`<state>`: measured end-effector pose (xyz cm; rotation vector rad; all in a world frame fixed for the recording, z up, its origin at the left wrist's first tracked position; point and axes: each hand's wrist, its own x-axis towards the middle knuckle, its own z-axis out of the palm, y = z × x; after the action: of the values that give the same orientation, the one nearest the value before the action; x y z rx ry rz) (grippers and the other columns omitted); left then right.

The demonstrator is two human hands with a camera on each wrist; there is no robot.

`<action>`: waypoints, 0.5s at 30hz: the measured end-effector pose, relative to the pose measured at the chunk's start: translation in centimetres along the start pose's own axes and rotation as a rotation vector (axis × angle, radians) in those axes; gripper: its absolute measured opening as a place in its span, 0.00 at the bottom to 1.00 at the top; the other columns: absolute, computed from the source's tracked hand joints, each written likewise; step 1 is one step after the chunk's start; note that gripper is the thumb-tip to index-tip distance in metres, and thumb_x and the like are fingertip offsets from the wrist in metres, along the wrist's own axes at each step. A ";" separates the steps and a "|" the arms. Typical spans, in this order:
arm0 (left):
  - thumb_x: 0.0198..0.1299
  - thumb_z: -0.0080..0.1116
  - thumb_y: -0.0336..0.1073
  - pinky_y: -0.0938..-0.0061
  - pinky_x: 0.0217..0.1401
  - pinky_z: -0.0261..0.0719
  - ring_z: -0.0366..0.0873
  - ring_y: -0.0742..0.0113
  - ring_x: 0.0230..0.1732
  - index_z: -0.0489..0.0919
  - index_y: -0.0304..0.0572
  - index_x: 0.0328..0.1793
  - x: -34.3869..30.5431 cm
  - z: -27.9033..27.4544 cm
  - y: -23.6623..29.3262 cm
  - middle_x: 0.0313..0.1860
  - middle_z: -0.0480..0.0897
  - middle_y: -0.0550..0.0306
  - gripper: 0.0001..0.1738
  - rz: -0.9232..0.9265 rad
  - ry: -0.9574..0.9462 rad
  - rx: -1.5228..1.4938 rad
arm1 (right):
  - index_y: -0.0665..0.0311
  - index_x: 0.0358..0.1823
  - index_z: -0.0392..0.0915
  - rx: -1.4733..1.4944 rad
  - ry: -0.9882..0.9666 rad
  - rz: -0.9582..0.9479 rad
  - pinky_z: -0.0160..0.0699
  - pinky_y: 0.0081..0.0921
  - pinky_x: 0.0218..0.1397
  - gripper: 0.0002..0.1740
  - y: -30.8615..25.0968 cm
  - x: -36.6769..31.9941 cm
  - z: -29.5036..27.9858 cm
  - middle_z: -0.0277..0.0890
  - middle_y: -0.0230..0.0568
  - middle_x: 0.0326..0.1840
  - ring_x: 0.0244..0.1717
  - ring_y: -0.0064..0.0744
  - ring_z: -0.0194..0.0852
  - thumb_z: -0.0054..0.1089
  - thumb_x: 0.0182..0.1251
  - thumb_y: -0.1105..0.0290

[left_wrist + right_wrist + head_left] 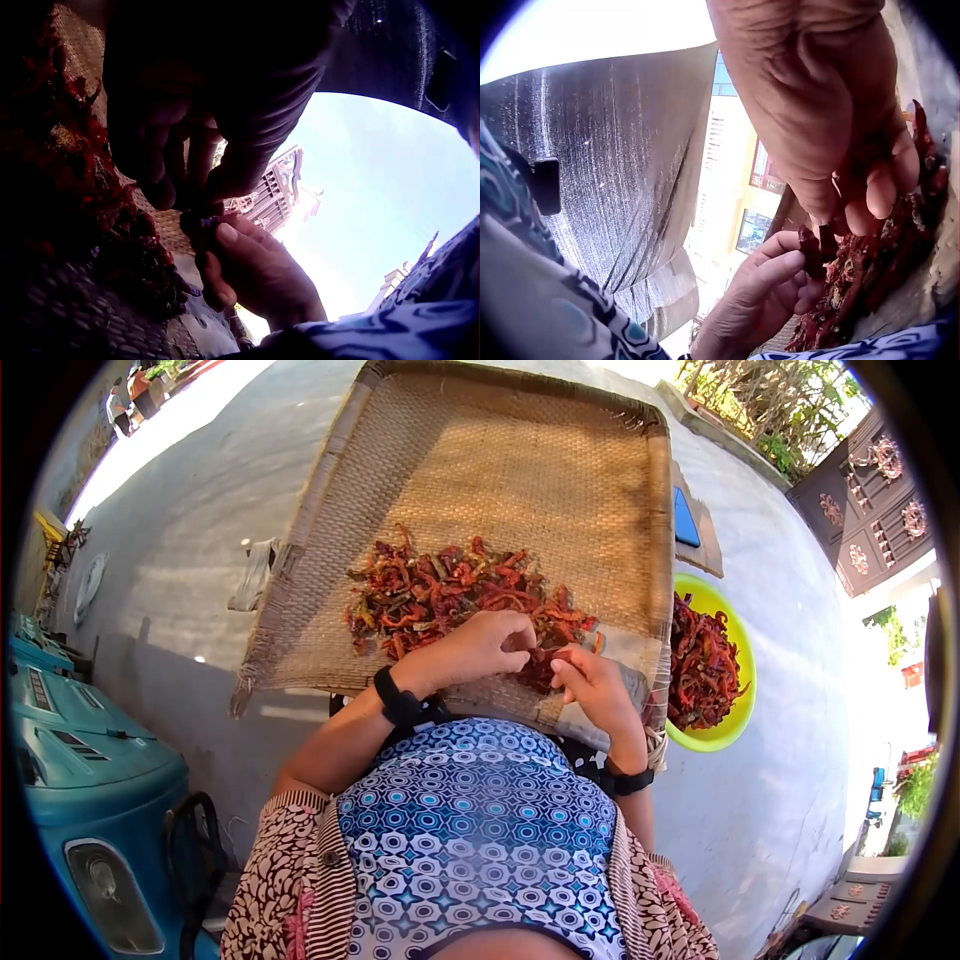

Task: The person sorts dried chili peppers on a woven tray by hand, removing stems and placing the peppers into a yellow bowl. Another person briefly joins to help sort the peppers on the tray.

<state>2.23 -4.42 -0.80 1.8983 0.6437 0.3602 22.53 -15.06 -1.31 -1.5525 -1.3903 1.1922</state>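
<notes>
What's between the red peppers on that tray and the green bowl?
In the head view, between peppers and bowl lie a strip of woven tray, then its rim; lower down, the right hand.

The head view looks steeply down past the patterned top [480, 820], wide enough to take in most of the woven tray [500, 470] and the paved ground [810, 670]; the left-wrist view sits close by the left grip [480, 645], tilted, facing the right grip [603, 688] and the sky [375, 150]; the right-wrist view, equally close, faces the left grip; all share both grips and the red peppers [430, 590].
</notes>
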 end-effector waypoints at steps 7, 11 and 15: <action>0.60 0.62 0.33 0.73 0.41 0.77 0.77 0.70 0.38 0.77 0.38 0.44 -0.5 -0.7 0.2 0.37 0.80 0.58 0.10 -0.078 0.077 -0.050 | 0.65 0.47 0.78 0.358 0.380 -0.041 0.68 0.17 0.29 0.14 2.8 -0.8 -4.7 0.76 0.30 0.29 0.24 0.17 0.68 0.51 0.76 0.61; 0.60 0.62 0.32 0.73 0.41 0.77 0.78 0.70 0.38 0.76 0.38 0.45 -0.4 -0.7 0.1 0.37 0.80 0.58 0.10 -0.049 0.104 -0.029 | 0.63 0.53 0.74 0.903 0.630 -0.148 0.69 0.17 0.29 0.18 3.8 -1.2 -6.5 0.76 0.31 0.33 0.22 0.18 0.67 0.48 0.77 0.56; 0.60 0.62 0.31 0.73 0.41 0.77 0.78 0.70 0.38 0.76 0.38 0.44 0.2 0.1 -0.3 0.36 0.80 0.57 0.09 0.054 0.089 -0.001 | 0.64 0.51 0.74 0.390 0.208 -0.041 0.70 0.18 0.29 0.16 0.1 -0.5 -2.0 0.77 0.32 0.34 0.23 0.19 0.70 0.50 0.76 0.58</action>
<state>2.36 -4.29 -1.07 1.9105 0.6516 0.4819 24.45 -15.45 -0.70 -1.3210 -0.9814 1.1591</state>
